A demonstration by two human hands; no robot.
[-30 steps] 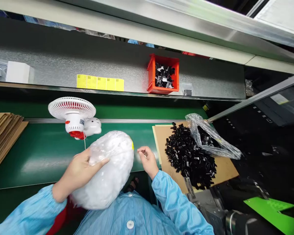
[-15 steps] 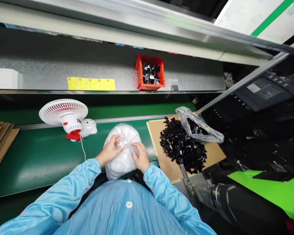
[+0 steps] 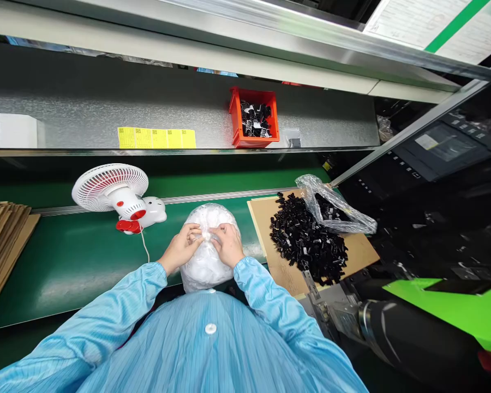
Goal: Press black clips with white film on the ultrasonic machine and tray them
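A round clear plastic bag (image 3: 208, 262) stuffed with small white parts rests against the near edge of the green belt (image 3: 65, 262), right in front of me. My left hand (image 3: 183, 246) and my right hand (image 3: 229, 243) both pinch the bag's top, fingertips meeting at its middle. To the right, a heap of small black clips (image 3: 306, 245) lies on a cardboard sheet (image 3: 362, 252), with a partly emptied clear bag (image 3: 335, 207) on its far side.
A small white and red desk fan (image 3: 117, 196) stands on the belt at left. Flat cardboard sheets (image 3: 2, 240) are stacked at far left. An orange bin of clips (image 3: 253, 117), yellow labels (image 3: 156, 138) and a white box (image 3: 16, 130) sit on the metal shelf.
The bag went from being held up in my left hand alone to resting in front of me. My right hand joined it, and both hands now pinch its top.
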